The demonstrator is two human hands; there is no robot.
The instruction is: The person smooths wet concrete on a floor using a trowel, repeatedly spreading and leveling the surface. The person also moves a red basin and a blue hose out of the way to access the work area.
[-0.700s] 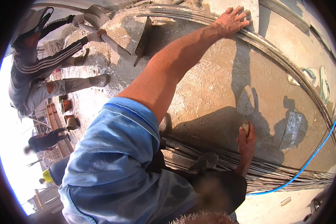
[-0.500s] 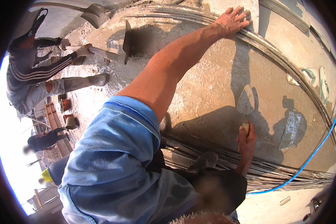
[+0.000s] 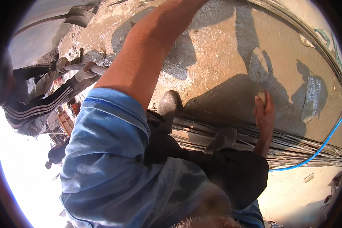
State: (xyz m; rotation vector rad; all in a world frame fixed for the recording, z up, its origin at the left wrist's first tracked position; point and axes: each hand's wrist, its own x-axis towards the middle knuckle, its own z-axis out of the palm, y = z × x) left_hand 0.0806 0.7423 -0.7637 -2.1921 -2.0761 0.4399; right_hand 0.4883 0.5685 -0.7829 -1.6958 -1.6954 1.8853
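Note:
My right hand is wrapped round the handle of a pointed trowel. The trowel's grey blade lies over smooth, wet concrete, pointing away from me. My left forearm reaches up across the picture and runs out at the top edge, so the left hand is hidden beyond it. Long thin metal rods lie bundled under my right wrist, beside my boots. A shiny, crumpled silvery patch sits on the concrete right of the trowel.
Another rod bundle curves along the upper right, with sandals beyond it. A blue hose crosses at right. On the left, a co-worker's gloved hands grip a long pole; another person is farther back.
My left hand, earlier at the far rod bundle, has passed out of the top of the picture. The view has shifted; my right hand and trowel now appear higher and farther right.

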